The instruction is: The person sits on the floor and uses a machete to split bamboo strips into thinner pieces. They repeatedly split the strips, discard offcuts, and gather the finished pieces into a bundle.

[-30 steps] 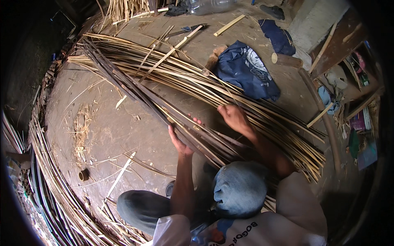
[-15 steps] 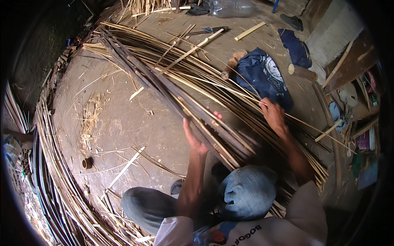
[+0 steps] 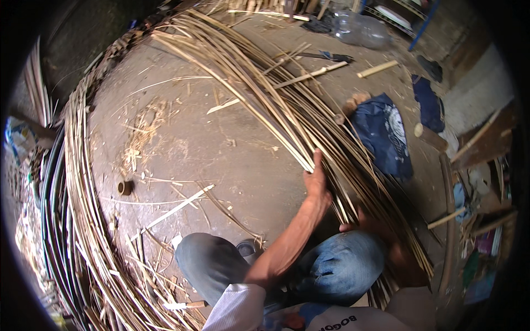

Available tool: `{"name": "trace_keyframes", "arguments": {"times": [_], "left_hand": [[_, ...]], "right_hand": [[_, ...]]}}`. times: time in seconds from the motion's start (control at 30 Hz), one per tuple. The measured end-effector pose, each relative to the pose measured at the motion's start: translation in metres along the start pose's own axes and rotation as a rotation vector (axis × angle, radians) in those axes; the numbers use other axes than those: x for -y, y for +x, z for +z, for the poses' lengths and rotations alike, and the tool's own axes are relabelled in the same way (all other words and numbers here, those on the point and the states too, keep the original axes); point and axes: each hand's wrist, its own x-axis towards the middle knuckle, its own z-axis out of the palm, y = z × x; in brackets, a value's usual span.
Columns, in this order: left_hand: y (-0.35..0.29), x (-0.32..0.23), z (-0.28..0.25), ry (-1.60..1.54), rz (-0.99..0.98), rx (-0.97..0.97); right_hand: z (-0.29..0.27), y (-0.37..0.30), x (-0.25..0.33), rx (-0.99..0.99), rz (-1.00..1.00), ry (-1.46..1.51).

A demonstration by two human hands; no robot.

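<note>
A long bundle of thin bamboo strips point(image 3: 243, 69) runs from the far left of the floor toward my right knee. My left hand point(image 3: 316, 185) is closed around several of these strips, its thumb lying along them. Lower down, beside my right knee, my right hand point(image 3: 353, 224) is at the same bundle. Its thumb presses against the strips, while the rest of that hand is shadowed and partly hidden. More strips point(image 3: 381, 204) lie under and to the right of the held ones.
Another curved bundle of strips point(image 3: 83, 182) lies along the left, beside dark tubes point(image 3: 54, 220). A blue cloth point(image 3: 381, 132), a log piece point(image 3: 430, 137) and a clear plastic bottle point(image 3: 361, 30) are to the right and far side. A small brown ring point(image 3: 125, 188) sits on the floor.
The dark, thicker strips no longer show in my left hand, which has moved right onto lighter strips. My right hand has come down and back toward my right knee. The view has shifted.
</note>
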Motion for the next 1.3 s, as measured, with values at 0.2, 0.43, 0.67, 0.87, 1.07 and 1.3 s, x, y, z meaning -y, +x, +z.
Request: {"name": "trace_keyframes", "arguments": {"times": [0.2,0.43,0.67,0.87,1.07,1.3], "left_hand": [[-0.003,-0.001,0.045,0.15,0.03,-0.274],[-0.085,-0.08,0.093,0.124,-0.204,0.47],[-0.042,-0.174,0.034,-0.054,-0.067,0.317],[-0.035,-0.224,0.021,-0.223,0.033,0.489],[-0.041,-0.207,0.011,-0.34,-0.051,0.692],[-0.05,-0.202,0.036,-0.535,-0.11,0.853]], "right_hand": [[-0.019,0.036,-0.046,0.066,0.056,0.178],[-0.119,-0.025,0.063,0.019,0.204,0.28],[-0.104,-0.099,0.166,-0.015,0.189,0.055],[0.004,-0.13,0.15,-0.059,0.205,-0.336],[0.075,-0.135,0.14,-0.204,0.189,-0.373],[0.1,-0.153,0.11,-0.57,0.034,-0.856]]}}
